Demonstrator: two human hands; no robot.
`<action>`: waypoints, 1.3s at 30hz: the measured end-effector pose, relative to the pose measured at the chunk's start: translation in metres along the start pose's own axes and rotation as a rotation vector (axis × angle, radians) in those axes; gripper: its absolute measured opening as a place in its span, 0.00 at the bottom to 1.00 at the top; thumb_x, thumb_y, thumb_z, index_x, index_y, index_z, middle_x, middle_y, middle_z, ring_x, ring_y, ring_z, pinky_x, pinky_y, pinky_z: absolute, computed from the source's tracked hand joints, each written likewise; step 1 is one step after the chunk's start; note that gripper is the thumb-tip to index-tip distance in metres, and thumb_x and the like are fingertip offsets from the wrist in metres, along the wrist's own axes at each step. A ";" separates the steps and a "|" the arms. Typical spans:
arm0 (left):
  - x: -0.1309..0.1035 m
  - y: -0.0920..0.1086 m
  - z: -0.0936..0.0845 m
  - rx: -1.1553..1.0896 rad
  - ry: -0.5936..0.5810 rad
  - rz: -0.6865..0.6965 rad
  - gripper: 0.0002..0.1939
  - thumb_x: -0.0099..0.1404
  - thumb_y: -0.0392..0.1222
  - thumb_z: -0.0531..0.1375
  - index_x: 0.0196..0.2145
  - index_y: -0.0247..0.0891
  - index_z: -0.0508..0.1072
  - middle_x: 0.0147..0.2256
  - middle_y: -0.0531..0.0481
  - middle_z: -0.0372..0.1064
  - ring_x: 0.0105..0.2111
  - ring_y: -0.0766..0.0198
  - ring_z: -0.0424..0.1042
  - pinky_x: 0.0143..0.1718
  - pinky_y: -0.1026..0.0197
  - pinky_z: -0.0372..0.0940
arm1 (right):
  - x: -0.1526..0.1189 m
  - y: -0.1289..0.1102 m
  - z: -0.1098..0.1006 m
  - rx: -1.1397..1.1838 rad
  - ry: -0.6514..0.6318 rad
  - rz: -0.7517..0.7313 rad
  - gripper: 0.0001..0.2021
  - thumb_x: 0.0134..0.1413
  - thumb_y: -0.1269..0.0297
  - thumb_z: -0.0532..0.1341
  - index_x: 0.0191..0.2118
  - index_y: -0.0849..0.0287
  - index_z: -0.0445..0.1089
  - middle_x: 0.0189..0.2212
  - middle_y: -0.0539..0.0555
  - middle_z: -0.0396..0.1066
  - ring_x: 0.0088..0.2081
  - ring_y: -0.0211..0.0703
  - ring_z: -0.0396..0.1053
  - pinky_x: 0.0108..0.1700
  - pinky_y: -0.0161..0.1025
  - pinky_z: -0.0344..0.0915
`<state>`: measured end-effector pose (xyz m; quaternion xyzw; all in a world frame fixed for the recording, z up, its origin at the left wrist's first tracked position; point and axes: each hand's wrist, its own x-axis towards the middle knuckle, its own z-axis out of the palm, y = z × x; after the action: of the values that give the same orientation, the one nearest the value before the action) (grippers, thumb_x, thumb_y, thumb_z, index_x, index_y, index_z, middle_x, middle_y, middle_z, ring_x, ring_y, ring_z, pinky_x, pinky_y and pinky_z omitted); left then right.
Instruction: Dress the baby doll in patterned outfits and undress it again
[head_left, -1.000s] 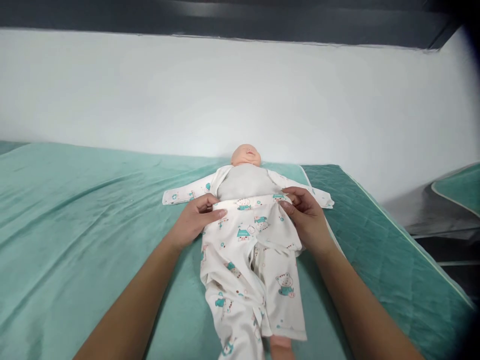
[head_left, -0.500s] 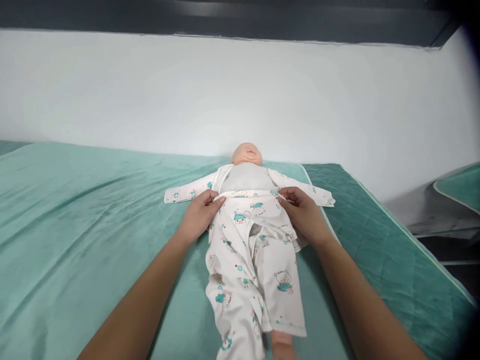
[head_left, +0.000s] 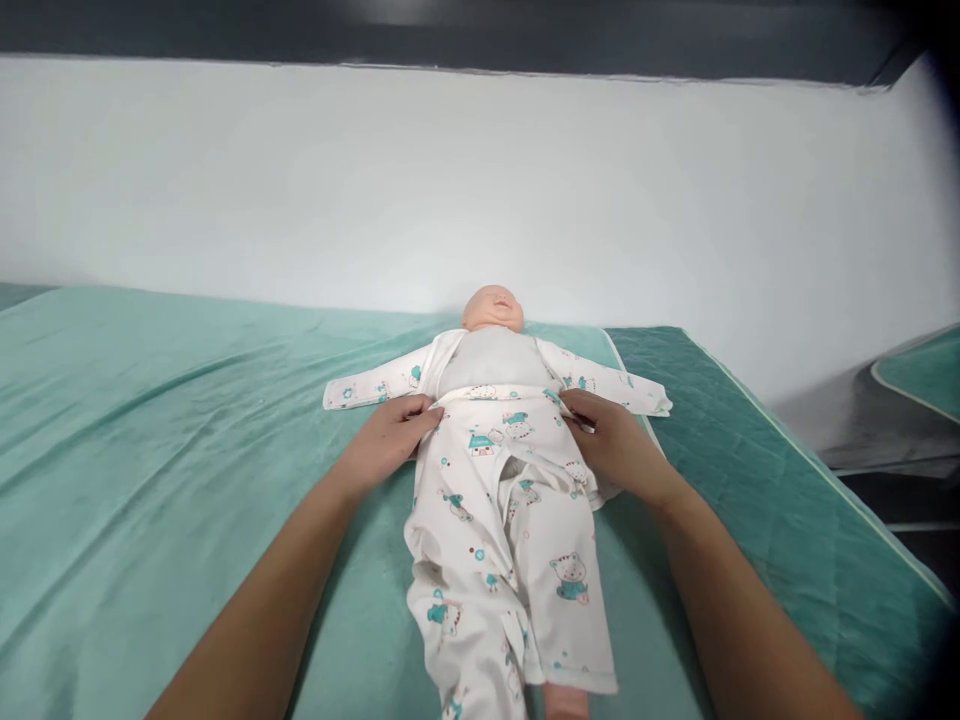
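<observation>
A baby doll [head_left: 493,308] lies on its back, head toward the wall and arms spread, in a white printed top [head_left: 615,385] that is open over its grey torso. White printed trousers [head_left: 525,520] cover it from the waist down, and one foot end shows below a trouser leg. At the left side of the waistband my left hand [head_left: 394,435] pinches the cloth between thumb and fingers. My right hand [head_left: 611,440] is closed on the waistband's right side, its fingertips partly hidden by the fabric.
A light green sheet [head_left: 187,450] spreads under the doll. Darker green quilted cloth [head_left: 750,480] lies at the right. Behind stands a white wall [head_left: 480,180] with a dark band [head_left: 450,35] above. Another green padded surface [head_left: 926,370] is at the far right.
Both hands have shifted slightly down and outward at the waistband, still on the cloth. The lower trousers have moved a little toward the camera.
</observation>
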<state>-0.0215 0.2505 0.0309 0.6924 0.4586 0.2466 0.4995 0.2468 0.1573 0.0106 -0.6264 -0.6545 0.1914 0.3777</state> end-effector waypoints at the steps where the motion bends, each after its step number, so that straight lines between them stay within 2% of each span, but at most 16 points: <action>1: -0.001 0.000 0.004 0.082 0.095 0.035 0.17 0.62 0.52 0.56 0.22 0.38 0.62 0.22 0.56 0.55 0.23 0.68 0.55 0.24 0.64 0.51 | 0.000 0.001 0.002 0.045 0.001 0.044 0.07 0.58 0.64 0.55 0.29 0.56 0.63 0.29 0.49 0.65 0.33 0.41 0.62 0.35 0.37 0.59; 3: -0.003 0.000 0.012 0.207 0.291 0.149 0.15 0.65 0.49 0.54 0.25 0.38 0.67 0.27 0.53 0.63 0.29 0.65 0.62 0.29 0.63 0.57 | 0.001 0.004 0.009 0.133 0.072 0.122 0.04 0.57 0.63 0.56 0.37 0.55 0.66 0.33 0.50 0.68 0.35 0.42 0.65 0.37 0.38 0.63; 5: -0.004 -0.002 0.018 0.248 0.402 0.289 0.12 0.65 0.46 0.55 0.26 0.38 0.68 0.34 0.51 0.67 0.35 0.63 0.66 0.35 0.62 0.61 | 0.002 0.005 0.016 0.169 0.207 0.095 0.11 0.55 0.64 0.58 0.46 0.54 0.65 0.40 0.53 0.69 0.41 0.44 0.68 0.41 0.40 0.66; 6: -0.004 -0.004 0.020 0.254 0.420 0.354 0.11 0.65 0.45 0.56 0.26 0.38 0.69 0.37 0.50 0.67 0.38 0.63 0.67 0.37 0.62 0.62 | 0.002 0.004 0.019 0.157 0.253 0.041 0.15 0.55 0.65 0.58 0.49 0.53 0.65 0.45 0.55 0.68 0.45 0.46 0.68 0.45 0.41 0.66; 8: -0.003 -0.005 0.020 0.266 0.403 0.440 0.10 0.65 0.42 0.56 0.26 0.39 0.68 0.39 0.49 0.68 0.41 0.62 0.68 0.42 0.61 0.62 | 0.003 0.002 0.022 0.112 0.255 -0.073 0.19 0.56 0.67 0.57 0.53 0.52 0.65 0.53 0.57 0.66 0.52 0.48 0.65 0.50 0.43 0.65; 11: -0.002 -0.005 0.020 0.268 0.341 0.473 0.10 0.67 0.39 0.54 0.27 0.39 0.66 0.43 0.49 0.69 0.46 0.62 0.68 0.49 0.59 0.60 | 0.002 -0.002 0.019 0.109 0.170 -0.079 0.20 0.57 0.68 0.56 0.55 0.50 0.67 0.54 0.55 0.68 0.51 0.48 0.67 0.50 0.44 0.66; 17: 0.001 -0.007 0.027 0.234 0.367 0.400 0.10 0.69 0.42 0.52 0.30 0.40 0.65 0.48 0.45 0.64 0.52 0.59 0.64 0.52 0.57 0.59 | 0.004 -0.003 0.014 0.165 0.155 0.047 0.19 0.57 0.70 0.55 0.53 0.51 0.72 0.46 0.51 0.76 0.46 0.47 0.72 0.48 0.42 0.66; 20: 0.001 -0.009 0.029 0.233 0.375 0.348 0.11 0.70 0.45 0.51 0.30 0.40 0.64 0.48 0.46 0.65 0.52 0.58 0.64 0.52 0.56 0.58 | 0.007 -0.003 0.018 0.222 0.154 0.067 0.19 0.56 0.69 0.55 0.51 0.50 0.73 0.45 0.50 0.76 0.46 0.46 0.72 0.48 0.41 0.65; 22: 0.001 -0.009 0.028 0.232 0.355 0.280 0.12 0.70 0.48 0.50 0.33 0.41 0.64 0.43 0.48 0.68 0.46 0.58 0.67 0.47 0.56 0.59 | 0.007 -0.002 0.021 0.273 0.176 0.090 0.17 0.56 0.68 0.55 0.50 0.51 0.73 0.45 0.50 0.76 0.46 0.46 0.71 0.47 0.41 0.65; 24: 0.001 -0.009 0.026 0.228 0.329 0.199 0.13 0.70 0.52 0.49 0.34 0.42 0.64 0.35 0.52 0.69 0.38 0.59 0.67 0.40 0.58 0.59 | 0.007 -0.002 0.023 0.252 0.264 0.138 0.14 0.55 0.65 0.57 0.46 0.54 0.72 0.43 0.52 0.75 0.44 0.46 0.71 0.45 0.40 0.66; 27: 0.003 -0.009 0.025 0.201 0.357 0.130 0.14 0.70 0.52 0.49 0.31 0.42 0.62 0.28 0.55 0.64 0.31 0.62 0.64 0.34 0.60 0.56 | 0.006 -0.002 0.024 0.047 0.344 0.265 0.08 0.54 0.59 0.59 0.36 0.55 0.70 0.32 0.52 0.74 0.34 0.46 0.69 0.37 0.39 0.63; 30: 0.010 -0.011 0.026 0.168 0.416 0.155 0.13 0.70 0.49 0.50 0.30 0.41 0.61 0.27 0.56 0.62 0.31 0.63 0.62 0.34 0.61 0.56 | 0.007 0.000 0.023 -0.145 0.228 0.377 0.07 0.56 0.58 0.55 0.32 0.54 0.67 0.24 0.51 0.69 0.27 0.46 0.65 0.30 0.39 0.57; 32: 0.013 -0.013 0.027 0.155 0.442 0.188 0.12 0.70 0.49 0.50 0.30 0.41 0.61 0.28 0.56 0.62 0.31 0.64 0.62 0.34 0.62 0.56 | 0.009 0.003 0.020 -0.175 0.175 0.414 0.06 0.56 0.61 0.54 0.34 0.53 0.67 0.25 0.52 0.70 0.28 0.47 0.66 0.30 0.39 0.56; 34: 0.015 -0.015 0.025 0.141 0.428 0.197 0.13 0.69 0.49 0.51 0.30 0.40 0.63 0.28 0.55 0.62 0.31 0.64 0.62 0.35 0.62 0.56 | 0.009 0.007 0.015 -0.109 0.123 0.433 0.06 0.54 0.62 0.55 0.37 0.53 0.68 0.29 0.53 0.72 0.31 0.48 0.68 0.31 0.39 0.58; 36: 0.016 -0.016 0.021 0.110 0.333 0.159 0.14 0.68 0.51 0.52 0.29 0.40 0.63 0.27 0.55 0.62 0.30 0.65 0.61 0.33 0.62 0.55 | 0.008 0.011 0.011 0.065 0.029 0.435 0.07 0.52 0.62 0.57 0.38 0.53 0.67 0.31 0.52 0.74 0.33 0.46 0.69 0.32 0.38 0.60; 39: 0.015 -0.015 0.009 0.002 0.085 0.048 0.17 0.65 0.55 0.54 0.27 0.40 0.61 0.23 0.57 0.54 0.23 0.68 0.54 0.25 0.64 0.51 | 0.004 0.013 0.007 0.345 -0.127 0.406 0.09 0.49 0.64 0.60 0.39 0.54 0.66 0.32 0.49 0.73 0.33 0.42 0.69 0.32 0.35 0.61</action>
<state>-0.0127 0.2609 0.0121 0.6925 0.4631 0.2872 0.4727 0.2510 0.1642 -0.0027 -0.6577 -0.4956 0.4109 0.3911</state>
